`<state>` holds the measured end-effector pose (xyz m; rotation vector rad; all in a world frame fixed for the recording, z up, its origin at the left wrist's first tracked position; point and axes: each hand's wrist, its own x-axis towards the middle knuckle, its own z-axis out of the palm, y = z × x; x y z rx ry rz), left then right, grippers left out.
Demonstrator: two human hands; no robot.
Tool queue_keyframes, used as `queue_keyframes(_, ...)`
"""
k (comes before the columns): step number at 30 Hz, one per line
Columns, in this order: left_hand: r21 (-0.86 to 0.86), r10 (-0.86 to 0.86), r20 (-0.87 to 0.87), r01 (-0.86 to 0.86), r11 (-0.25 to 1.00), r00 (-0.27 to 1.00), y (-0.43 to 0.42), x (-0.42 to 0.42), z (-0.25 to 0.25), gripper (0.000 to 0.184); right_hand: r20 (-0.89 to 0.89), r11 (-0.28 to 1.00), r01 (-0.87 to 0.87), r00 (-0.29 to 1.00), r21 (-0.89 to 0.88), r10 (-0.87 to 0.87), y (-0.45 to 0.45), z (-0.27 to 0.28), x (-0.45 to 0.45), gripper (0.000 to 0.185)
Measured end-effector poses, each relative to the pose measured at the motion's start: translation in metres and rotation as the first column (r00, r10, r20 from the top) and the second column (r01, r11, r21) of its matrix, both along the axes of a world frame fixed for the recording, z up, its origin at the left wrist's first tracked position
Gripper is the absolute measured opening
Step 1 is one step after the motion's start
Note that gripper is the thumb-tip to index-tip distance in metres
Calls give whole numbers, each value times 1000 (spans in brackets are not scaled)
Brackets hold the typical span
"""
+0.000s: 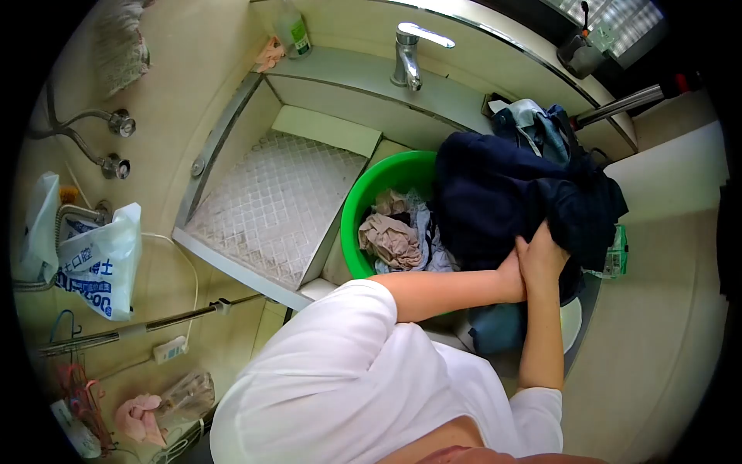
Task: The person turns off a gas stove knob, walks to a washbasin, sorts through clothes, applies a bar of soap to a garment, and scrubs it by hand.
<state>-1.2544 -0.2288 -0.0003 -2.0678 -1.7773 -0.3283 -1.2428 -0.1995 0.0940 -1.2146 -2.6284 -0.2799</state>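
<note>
Dark navy garment heaped just ahead of the grip, overlapping the green basin. Right hand and left hand together at its near edge; fingers largely hidden, cannot tell how tightly closed. Just right: green packet, print illegible. Ahead-left, well apart: bottle, green label unreadable. Far left: white bag, blue lettering, "口腔" legible.

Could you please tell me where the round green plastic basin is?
In the head view, the round green plastic basin sits near the centre, right of the pale diamond-patterned panel, its right side hidden by dark navy cloth.
</note>
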Motion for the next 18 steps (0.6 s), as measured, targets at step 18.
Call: queue_keyframes(18,181,20,934,-521,834,358,-74,-218,-3,10,-43,999,10,999,37,-9,52,-62,76,60)
